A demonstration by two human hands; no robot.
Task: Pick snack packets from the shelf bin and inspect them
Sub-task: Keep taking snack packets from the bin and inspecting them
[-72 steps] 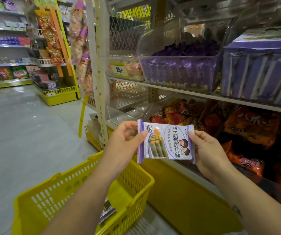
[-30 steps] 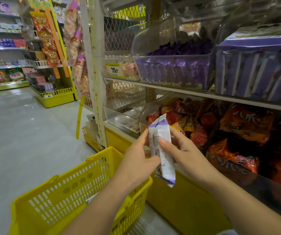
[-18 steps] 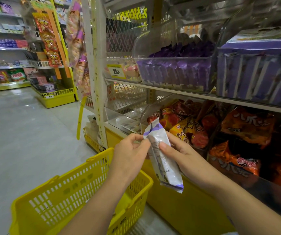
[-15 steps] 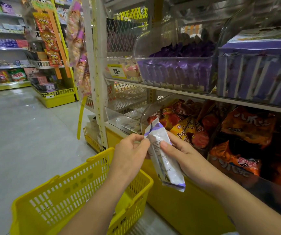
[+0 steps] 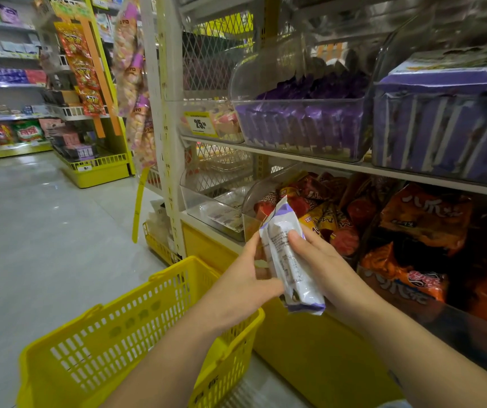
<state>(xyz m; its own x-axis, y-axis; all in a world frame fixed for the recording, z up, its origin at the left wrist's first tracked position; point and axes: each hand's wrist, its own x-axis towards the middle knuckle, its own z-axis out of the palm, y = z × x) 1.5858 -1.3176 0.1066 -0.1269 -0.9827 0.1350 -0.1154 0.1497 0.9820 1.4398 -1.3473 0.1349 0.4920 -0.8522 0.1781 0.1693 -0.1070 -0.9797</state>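
Shop shelves fill the background. Before the lower shelf bin [image 5: 268, 184], left grip [image 5: 242, 285] and right grip [image 5: 324, 269] pinch the snack packet [image 5: 288, 260] between them, its long axis slanting from upper left down to lower right.

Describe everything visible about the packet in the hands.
The packet is a glossy white plastic wrapper with purple bands at both crimped ends and fine print facing the camera. It is held tilted, upper end farther away. The left hand holds its left edge; the right hand grips the right side, thumb on the print. Nothing else touches it.
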